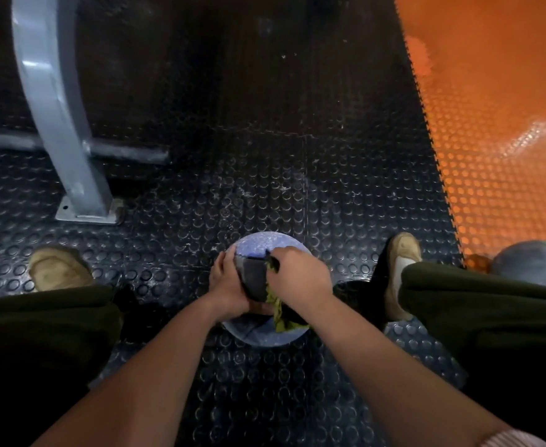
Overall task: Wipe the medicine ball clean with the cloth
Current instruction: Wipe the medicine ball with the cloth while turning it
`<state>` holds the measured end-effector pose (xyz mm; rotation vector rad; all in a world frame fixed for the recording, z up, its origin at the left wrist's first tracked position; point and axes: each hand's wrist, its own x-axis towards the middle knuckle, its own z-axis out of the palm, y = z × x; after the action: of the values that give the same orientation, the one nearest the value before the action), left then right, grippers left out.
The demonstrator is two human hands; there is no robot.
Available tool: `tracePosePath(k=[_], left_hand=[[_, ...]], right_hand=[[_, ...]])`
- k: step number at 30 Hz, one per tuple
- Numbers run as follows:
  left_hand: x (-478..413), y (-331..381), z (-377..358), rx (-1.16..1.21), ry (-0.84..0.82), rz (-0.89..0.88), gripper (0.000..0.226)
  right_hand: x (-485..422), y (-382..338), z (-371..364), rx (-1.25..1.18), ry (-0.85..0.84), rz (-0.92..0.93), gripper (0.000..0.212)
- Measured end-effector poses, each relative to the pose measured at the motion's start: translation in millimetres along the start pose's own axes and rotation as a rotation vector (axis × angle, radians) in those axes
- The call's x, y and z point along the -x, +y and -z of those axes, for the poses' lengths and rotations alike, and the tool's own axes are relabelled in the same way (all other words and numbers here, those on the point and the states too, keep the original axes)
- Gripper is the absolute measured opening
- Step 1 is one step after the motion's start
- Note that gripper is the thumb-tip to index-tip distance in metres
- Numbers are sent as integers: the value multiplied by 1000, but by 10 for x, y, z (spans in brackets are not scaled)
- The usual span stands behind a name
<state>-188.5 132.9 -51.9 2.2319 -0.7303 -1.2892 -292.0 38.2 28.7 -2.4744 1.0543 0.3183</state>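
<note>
Two-toned medicine ball sits dark panel up, left hand cupping it, right hand gripping cloth.

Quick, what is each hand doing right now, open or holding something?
Left hand: holds the medicine ball by its side.
Right hand: grips the cloth, pressed on the ball.
</note>
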Motion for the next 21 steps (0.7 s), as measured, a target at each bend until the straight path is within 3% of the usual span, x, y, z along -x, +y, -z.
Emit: tracePosePath(k=[4,15,21], left_hand=[[7,-73,-10,54,23,-23,144],[85,-24,-2,29,-40,-26,145],[73,93,-81,-46,21,22,143]], right_hand=[[84,13,-55,3,-49,123,32],[90,591,10,-282,-19,-442,15],[58,252,22,-193,23,-296,11]])
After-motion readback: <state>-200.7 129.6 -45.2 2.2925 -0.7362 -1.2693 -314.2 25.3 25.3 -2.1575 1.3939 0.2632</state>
